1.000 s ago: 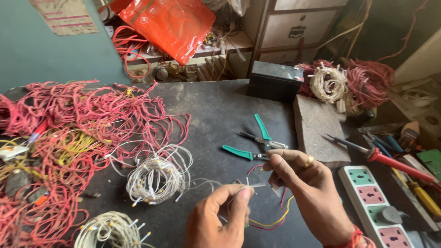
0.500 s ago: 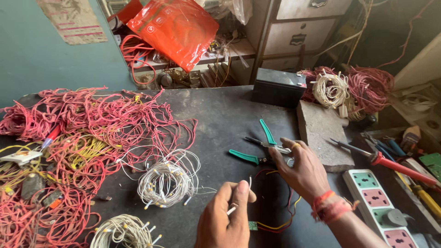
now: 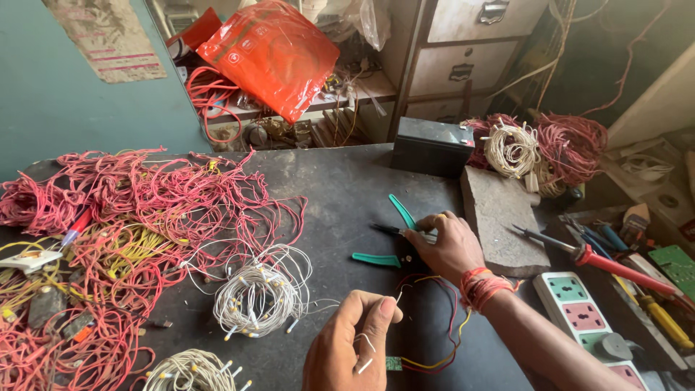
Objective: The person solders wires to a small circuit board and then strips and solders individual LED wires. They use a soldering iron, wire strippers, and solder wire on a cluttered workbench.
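My right hand (image 3: 445, 246) rests on a pair of green-handled wire cutters (image 3: 380, 258) lying on the dark table (image 3: 340, 188), fingers closing around the handles. My left hand (image 3: 347, 347) is low in the view, pinching thin white wire ends between thumb and fingers. From it trail red and yellow wires (image 3: 438, 340) joined to a small green circuit board (image 3: 393, 363). A coil of white wire (image 3: 257, 300) lies just left of my left hand.
Tangled red and yellow wires (image 3: 130, 232) cover the table's left. A black box (image 3: 432, 147), wire coils (image 3: 539, 148), a grey slab (image 3: 499, 217), red-handled pliers (image 3: 601, 261), a socket strip (image 3: 586, 318) and tools lie to the right. An orange bag (image 3: 271, 54) hangs behind.
My right hand let go of the wires near my left hand and moved forward onto the green-handled cutters. My left hand stayed low, still holding the wire ends.
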